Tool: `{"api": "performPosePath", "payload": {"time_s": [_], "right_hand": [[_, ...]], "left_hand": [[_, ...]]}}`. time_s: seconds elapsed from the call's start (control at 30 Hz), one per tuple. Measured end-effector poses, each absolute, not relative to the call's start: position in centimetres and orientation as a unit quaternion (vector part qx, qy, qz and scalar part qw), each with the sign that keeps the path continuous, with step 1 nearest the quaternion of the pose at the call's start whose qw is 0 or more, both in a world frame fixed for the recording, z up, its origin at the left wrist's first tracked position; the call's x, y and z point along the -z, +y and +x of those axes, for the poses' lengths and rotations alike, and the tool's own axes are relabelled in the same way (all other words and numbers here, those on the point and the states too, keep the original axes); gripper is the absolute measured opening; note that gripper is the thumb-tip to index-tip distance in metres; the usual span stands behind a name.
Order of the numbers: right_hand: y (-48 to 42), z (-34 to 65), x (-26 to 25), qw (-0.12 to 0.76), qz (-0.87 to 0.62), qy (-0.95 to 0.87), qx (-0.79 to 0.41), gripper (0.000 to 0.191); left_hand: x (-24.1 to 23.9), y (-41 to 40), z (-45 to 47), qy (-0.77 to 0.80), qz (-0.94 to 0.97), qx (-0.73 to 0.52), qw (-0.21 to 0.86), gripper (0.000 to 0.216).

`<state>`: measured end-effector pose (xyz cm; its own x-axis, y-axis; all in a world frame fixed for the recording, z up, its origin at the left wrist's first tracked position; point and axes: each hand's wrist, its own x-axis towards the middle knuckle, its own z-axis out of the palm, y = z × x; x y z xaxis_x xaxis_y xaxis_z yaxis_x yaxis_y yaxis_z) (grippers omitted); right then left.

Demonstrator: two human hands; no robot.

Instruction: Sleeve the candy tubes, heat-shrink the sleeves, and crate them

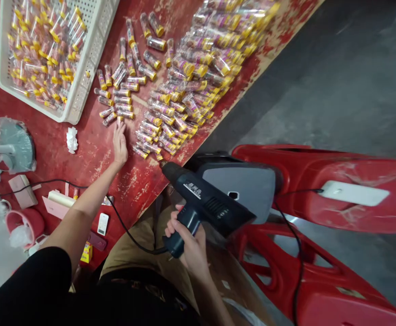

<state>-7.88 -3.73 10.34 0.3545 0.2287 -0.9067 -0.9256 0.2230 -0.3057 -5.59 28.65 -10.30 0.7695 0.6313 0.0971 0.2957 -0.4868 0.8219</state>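
My right hand (189,237) is wrapped around the handle of a dark heat gun (206,194). The gun's nozzle points toward the near end of a long row of clear tubes with yellow caps (164,122) on the red table. My left hand (120,144) lies over the tabletop with its fingers stretched out. Its fingertips touch or nearly touch one small tube (120,118) at the edge of a looser group of capped tubes (123,99); most of that tube is hidden.
A white basket (78,90) full of yellow-capped tubes stands at upper left. Crumpled white paper (72,140), a white phone-like device (102,224) and a pink bucket (24,222) are nearby. A black cord (123,222) runs from the gun across the table. Red stools (306,181) stand at right.
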Motion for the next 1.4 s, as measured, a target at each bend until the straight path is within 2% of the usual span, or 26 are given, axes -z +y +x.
{"api": "performPosePath", "payload": {"time_s": [0.2, 0.37, 0.63, 1.07, 1.2, 1.4], "right_hand": [[-2.5, -9.0, -10.2, 0.704, -0.438, 0.350, -0.436, 0.045], [-0.9, -8.3, -10.2, 0.727, -0.425, 0.344, -0.415, 0.043], [0.2, -6.9, -9.7, 0.743, -0.435, 0.323, -0.393, 0.045], [-1.3, -9.5, -9.5, 0.711, -0.448, 0.343, -0.420, 0.043], [-2.2, -8.7, -9.2, 0.716, -0.450, 0.374, -0.380, 0.043], [-3.2, -6.8, -8.2, 0.721, -0.461, 0.395, -0.334, 0.046]], "left_hand": [[10.1, 27.9, -6.6, 0.228, 0.809, -0.260, 0.476, 0.059], [10.8, 25.1, -5.5, 0.221, 0.754, -0.237, 0.572, 0.063], [12.4, 24.2, -5.2, 0.245, 0.715, -0.225, 0.615, 0.070], [11.4, 24.1, -5.9, 0.248, 0.727, -0.222, 0.601, 0.067], [11.6, 24.2, -5.9, 0.235, 0.741, -0.253, 0.575, 0.063], [11.7, 25.1, -5.5, 0.216, 0.768, -0.231, 0.557, 0.067]]}}
